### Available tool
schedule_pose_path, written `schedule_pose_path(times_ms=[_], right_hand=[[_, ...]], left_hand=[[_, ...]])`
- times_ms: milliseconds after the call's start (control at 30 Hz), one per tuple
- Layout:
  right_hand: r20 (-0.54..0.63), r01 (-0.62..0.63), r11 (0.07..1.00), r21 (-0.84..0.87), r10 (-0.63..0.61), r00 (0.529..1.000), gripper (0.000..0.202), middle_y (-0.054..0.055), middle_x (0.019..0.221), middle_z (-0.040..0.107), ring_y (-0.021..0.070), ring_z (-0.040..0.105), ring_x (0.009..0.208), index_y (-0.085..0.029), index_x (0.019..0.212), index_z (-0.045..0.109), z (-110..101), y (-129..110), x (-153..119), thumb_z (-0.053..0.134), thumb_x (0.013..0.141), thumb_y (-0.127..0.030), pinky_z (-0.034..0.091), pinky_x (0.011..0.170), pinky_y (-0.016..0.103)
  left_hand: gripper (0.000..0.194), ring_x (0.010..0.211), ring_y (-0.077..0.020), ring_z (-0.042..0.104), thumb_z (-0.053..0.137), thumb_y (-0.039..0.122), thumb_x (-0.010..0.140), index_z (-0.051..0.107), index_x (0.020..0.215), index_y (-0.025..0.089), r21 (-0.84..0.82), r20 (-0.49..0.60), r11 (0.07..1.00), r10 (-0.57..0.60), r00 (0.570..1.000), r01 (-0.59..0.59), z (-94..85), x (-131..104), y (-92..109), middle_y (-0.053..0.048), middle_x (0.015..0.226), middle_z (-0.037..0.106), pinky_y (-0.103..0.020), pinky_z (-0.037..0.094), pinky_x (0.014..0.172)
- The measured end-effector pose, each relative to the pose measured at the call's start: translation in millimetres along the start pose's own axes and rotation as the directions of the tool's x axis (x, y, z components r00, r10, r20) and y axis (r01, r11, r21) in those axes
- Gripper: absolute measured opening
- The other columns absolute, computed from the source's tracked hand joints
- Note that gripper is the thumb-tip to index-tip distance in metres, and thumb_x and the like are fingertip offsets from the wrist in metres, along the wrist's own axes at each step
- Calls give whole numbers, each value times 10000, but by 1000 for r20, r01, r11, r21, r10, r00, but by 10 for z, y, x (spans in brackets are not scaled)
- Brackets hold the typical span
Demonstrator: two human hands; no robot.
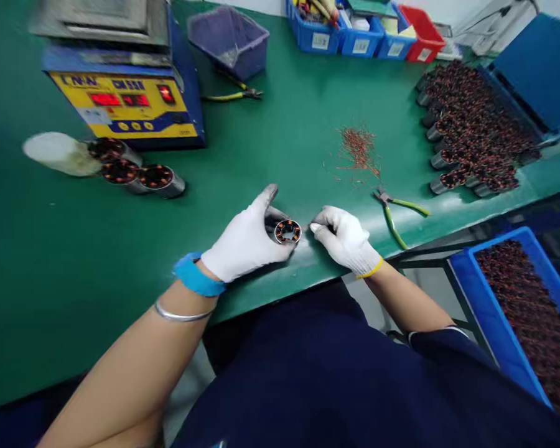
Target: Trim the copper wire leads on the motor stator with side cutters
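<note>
My left hand [249, 239], in a white glove with darkened fingertips, is wrapped round a small motor stator [288, 231]. The stator's round end, with a ring of copper windings, faces up. Just to its right is my right hand [343, 236], gloved too, with thumb and fingers pinched together; whatever may be between them is too small to make out. Green-handled cutting pliers [392, 208] lie spread on the bench to the right of this hand. Beyond them is a loose heap of copper wire bits [358, 146].
A yellow-and-blue device [130, 102] with red displays stands at the left back, several stators [156, 177] before it. Many more stators [476, 130] crowd the right side. A purple bin [228, 37] and blue bins [317, 40] line the back; a filled blue crate [499, 298] sits lower right.
</note>
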State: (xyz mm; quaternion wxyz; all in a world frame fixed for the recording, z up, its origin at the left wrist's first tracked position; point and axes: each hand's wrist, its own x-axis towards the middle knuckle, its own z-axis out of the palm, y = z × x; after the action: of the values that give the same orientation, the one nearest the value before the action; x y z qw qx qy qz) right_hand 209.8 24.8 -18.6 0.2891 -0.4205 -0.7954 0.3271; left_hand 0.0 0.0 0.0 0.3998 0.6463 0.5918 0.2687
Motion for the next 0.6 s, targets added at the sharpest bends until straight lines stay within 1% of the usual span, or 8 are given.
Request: schedule_pose_path(times_ms=[67, 133, 233, 267, 333, 433, 500, 600], right_hand=[[-23, 25, 991, -131, -28, 999, 205, 51, 831, 606, 165, 565, 801, -121, 807, 644, -29, -7, 12, 523, 920, -242, 418, 763, 286], [-52, 72, 963, -258, -88, 995, 219, 78, 919, 629, 186, 573, 845, -114, 871, 662, -65, -49, 18, 518, 921, -271, 425, 785, 304], [-101, 178, 876, -448, -247, 964, 394, 143, 1265, 560, 229, 565, 1019, -80, 1165, 629, -106, -174, 0, 502, 922, -363, 440, 841, 327], [-64, 205, 845, -493, -271, 961, 466, 138, 1386, 481, 230, 558, 1055, -85, 1280, 573, -107, -213, -13, 485, 926, -374, 445, 838, 325], [86, 225, 779, -586, -216, 973, 510, 88, 1489, 385, 211, 576, 1001, -144, 1412, 477, -81, -259, -40, 432, 948, -352, 447, 782, 327], [239, 175, 681, -711, 0, 971, 405, 38, 1319, 544, 197, 581, 830, -236, 1349, 542, -2, -243, -58, 377, 991, -329, 393, 663, 349], [255, 137, 658, -741, 86, 963, 345, 28, 1106, 612, 203, 572, 785, -264, 1253, 603, 42, -218, -47, 375, 1008, -346, 332, 599, 354], [224, 82, 638, -766, 146, 964, 319, 22, 1005, 600, 210, 567, 764, -282, 1201, 626, 62, -222, -14, 375, 1016, -347, 250, 544, 343]], left_hand=[[1023, 966, -205, 654, 718, 377, 640, 276, 1523, 112, 5, 26, 1000, -9, 1000, 8, -28, -8, -9, -56, 1103, 666, -311, 527, 898], [937, 974, -213, 648, 723, 383, 633, 384, 1463, 112, 40, 12, 999, 18, 1000, -19, -55, -16, -18, -72, 1128, 654, -322, 522, 913], [777, 995, -231, 624, 760, 415, 590, 555, 1273, 106, 153, -82, 981, 135, 987, -121, -94, -38, -16, -101, 1150, 622, -336, 508, 918], [693, 969, -228, 620, 766, 426, 588, 598, 1181, 109, 192, -109, 969, 180, 978, -157, -108, -49, -9, -98, 1109, 623, -332, 508, 891], [467, 858, -201, 608, 736, 444, 647, 638, 976, 127, 243, -115, 948, 239, 964, -206, -137, -75, 12, -73, 963, 628, -314, 501, 798], [268, 692, -159, 560, 632, 422, 762, 596, 746, 157, 247, -52, 949, 215, 975, -196, -188, -102, 16, -35, 773, 601, -294, 450, 660], [238, 633, -152, 540, 612, 399, 759, 579, 699, 170, 251, 30, 959, 130, 991, -133, -228, -99, -19, -19, 714, 593, -293, 423, 612], [173, 599, -170, 531, 608, 364, 703, 605, 689, 192, 394, 165, 919, -34, 986, -34, -295, -74, -90, -9, 673, 603, -309, 405, 590]])
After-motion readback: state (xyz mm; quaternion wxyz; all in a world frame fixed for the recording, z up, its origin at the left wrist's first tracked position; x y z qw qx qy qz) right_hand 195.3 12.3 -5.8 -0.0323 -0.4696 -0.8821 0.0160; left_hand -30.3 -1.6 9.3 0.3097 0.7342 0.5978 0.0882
